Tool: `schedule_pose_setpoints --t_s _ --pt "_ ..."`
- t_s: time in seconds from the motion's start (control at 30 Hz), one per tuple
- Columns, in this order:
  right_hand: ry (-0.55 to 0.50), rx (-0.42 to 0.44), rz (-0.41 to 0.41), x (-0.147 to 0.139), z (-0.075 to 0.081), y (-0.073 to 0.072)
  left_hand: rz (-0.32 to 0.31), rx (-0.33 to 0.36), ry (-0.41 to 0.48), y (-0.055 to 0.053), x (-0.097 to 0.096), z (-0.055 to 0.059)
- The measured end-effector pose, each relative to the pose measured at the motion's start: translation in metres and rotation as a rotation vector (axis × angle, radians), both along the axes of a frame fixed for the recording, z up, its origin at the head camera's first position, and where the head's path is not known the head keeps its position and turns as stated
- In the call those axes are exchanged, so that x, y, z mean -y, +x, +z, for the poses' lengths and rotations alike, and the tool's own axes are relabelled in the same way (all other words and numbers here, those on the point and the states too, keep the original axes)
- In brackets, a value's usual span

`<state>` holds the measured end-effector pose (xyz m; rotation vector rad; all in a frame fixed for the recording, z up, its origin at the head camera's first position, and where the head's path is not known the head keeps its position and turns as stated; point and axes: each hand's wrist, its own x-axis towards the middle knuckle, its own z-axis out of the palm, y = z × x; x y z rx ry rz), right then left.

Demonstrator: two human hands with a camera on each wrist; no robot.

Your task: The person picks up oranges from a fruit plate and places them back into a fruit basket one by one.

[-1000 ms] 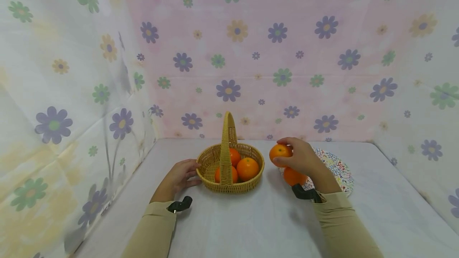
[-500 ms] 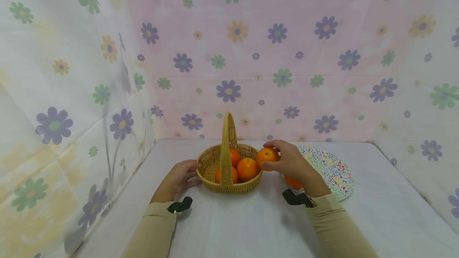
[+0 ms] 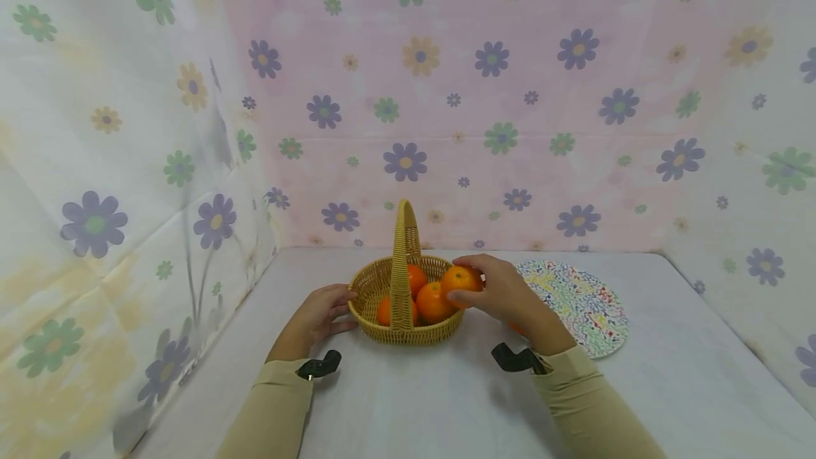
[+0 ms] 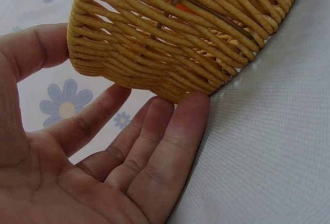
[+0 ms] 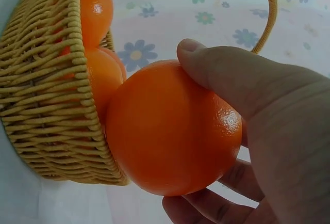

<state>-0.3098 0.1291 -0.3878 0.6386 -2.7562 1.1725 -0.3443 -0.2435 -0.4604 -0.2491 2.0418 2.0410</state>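
My right hand (image 3: 506,296) holds an orange (image 3: 462,280) at the right rim of a wicker basket (image 3: 414,336). In the right wrist view, the thumb lies over the top of this orange (image 5: 170,131) and the fingers are beneath it. Three more oranges (image 3: 435,302) lie inside the basket, one partly behind the tall handle (image 3: 400,261). With lightly bent fingers, my left hand (image 3: 319,314) touches the basket's left side. Its fingertips rest against the woven wall (image 4: 154,48) in the left wrist view.
A round plate with a colourful speckled pattern (image 3: 596,303) lies on the right of the white-covered table (image 3: 408,402). Another orange (image 3: 517,329) shows only a sliver behind my right wrist. Flower-printed cloth (image 3: 459,119) surrounds the table at the back and sides.
My right hand has carried the orange left, from above the plate's edge to the basket's right rim. More of the plate shows. My left hand stays on the basket.
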Motion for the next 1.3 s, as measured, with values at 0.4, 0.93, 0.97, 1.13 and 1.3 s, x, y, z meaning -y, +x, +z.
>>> schedule_pose_setpoints --t_s 0.4,0.93,0.97,1.13,1.3 --pt "-0.003 0.014 -0.019 0.022 -0.011 0.003 0.003 -0.002 0.008 -0.001 0.000 -0.001" --pt "-0.004 -0.075 -0.081 0.031 -0.019 -0.001 0.003 0.005 0.007 0.001 0.001 0.003" --pt "0.007 -0.078 -0.090 0.032 -0.019 -0.001 0.008 0.006 0.008 0.001 0.000 0.003" --pt "0.061 -0.082 -0.137 0.035 -0.022 -0.002 0.018 0.012 0.011 0.001 0.000 0.002" --pt "0.047 -0.059 -0.164 0.035 -0.028 -0.004 0.009 0.010 0.011 0.000 -0.001 0.002"
